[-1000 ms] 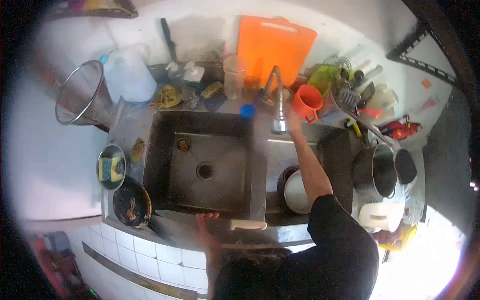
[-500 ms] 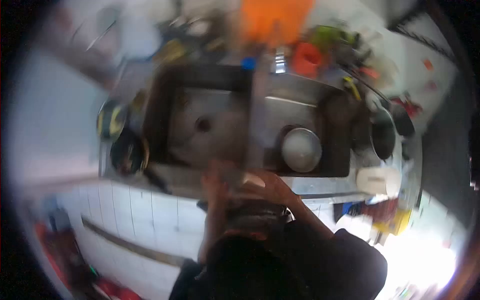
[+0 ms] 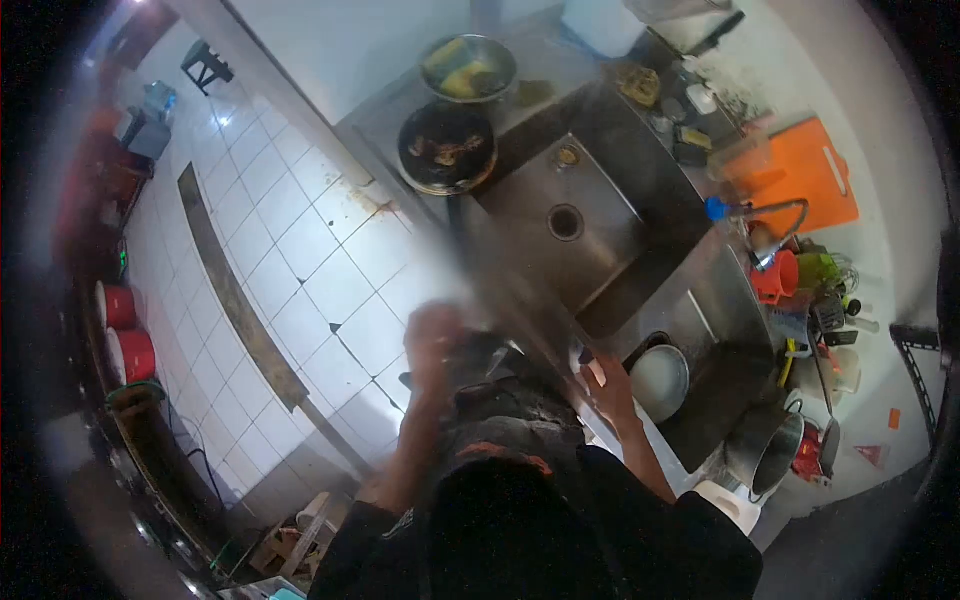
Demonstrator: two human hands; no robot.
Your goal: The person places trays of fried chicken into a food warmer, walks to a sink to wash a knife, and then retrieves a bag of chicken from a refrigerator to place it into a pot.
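Resting on the sink (image 3: 640,215) front edge, right hand (image 3: 607,388) fingers loosely spread, left hand (image 3: 435,345) blurred, grip unclear

A white square-tiled surface (image 3: 300,270) fills the left-centre of the view, its dark grout lines running diagonally, with a long dark narrow strip (image 3: 240,300) crossing it. Along the far left edge stand two red round containers (image 3: 125,330) beside a dim, cluttered dark shelf (image 3: 90,180). A stainless steel desk with a sunken double sink (image 3: 590,215) stretches diagonally from top centre to lower right; its drain shows as a dark circle. Behind it rises a pale, stained wall (image 3: 880,120), against which leans an orange rectangular plastic cutting board (image 3: 800,180). Bright light washes the tiles, while the view's rim falls into darkness.
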